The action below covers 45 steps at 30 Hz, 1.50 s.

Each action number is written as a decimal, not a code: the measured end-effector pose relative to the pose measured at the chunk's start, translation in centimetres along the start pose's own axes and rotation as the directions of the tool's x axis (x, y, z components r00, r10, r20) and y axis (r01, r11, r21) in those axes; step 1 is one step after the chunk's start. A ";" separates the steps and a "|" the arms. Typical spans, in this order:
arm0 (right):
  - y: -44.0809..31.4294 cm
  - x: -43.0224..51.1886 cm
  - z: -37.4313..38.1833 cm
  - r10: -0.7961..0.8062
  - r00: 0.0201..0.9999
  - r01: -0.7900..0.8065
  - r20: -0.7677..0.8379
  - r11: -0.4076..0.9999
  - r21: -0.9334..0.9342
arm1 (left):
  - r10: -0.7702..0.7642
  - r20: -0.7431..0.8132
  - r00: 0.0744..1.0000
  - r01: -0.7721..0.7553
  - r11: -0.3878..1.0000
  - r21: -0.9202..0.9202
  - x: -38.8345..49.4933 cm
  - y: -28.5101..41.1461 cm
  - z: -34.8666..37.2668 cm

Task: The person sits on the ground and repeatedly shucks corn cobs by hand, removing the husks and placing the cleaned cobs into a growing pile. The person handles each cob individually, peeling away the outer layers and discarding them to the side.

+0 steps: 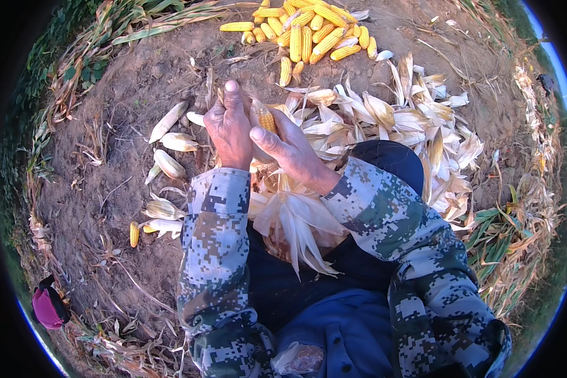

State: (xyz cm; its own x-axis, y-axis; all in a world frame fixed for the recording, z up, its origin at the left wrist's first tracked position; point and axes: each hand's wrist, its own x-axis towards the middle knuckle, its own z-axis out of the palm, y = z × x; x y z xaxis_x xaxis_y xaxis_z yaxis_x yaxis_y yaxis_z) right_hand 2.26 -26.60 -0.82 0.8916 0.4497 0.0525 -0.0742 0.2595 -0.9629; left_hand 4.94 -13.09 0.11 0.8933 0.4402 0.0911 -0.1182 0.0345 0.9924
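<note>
Between my hands is a partly husked corn cob (263, 116), its yellow kernels bare near the top and pale husk still around its lower part. My right hand (296, 150) cups the cob from the right, thumb lying across its front. My left hand (230, 127) is closed at the left side of the cob, thumb pointing up; a bit of husk shows by its fingers. Peeled husks (302, 219) hang down over my lap below the hands. Several unhusked ears (169, 163) lie on the soil to the left.
A pile of bare yellow cobs (307, 33) lies at the top. Loose husks (382, 113) are heaped to the right of my hands. A small bare cob (134, 234) is on the soil at left, with a pink and black item (48, 307) farther off. Dry stalks (543, 198) edge the ground.
</note>
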 end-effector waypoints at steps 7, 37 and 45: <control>0.0 0.0 -0.4 0.133 0.986 -0.098 -0.103 0.952 0.289 | -0.359 -0.030 0.933 0.331 0.887 -0.321 -0.1 -0.3 0.6; -1.3 0.7 -5.4 -0.122 0.985 0.118 -0.126 0.992 -0.035 | -0.065 0.632 0.772 -0.440 0.662 0.607 -5.5 -1.1 0.1; -2.4 0.0 -5.9 -0.064 0.997 0.073 0.036 0.930 -0.360 | -0.199 0.693 0.693 -0.546 0.483 0.685 -6.0 -2.9 -0.6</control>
State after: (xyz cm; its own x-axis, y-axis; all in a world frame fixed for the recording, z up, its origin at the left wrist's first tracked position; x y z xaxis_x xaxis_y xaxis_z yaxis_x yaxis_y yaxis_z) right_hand 5.05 -32.24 -0.02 0.8779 0.4627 0.1236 0.1569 -0.0339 -0.9870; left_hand -0.35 -15.28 -3.40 0.9431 -0.3235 -0.0769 -0.2476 -0.8377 0.4868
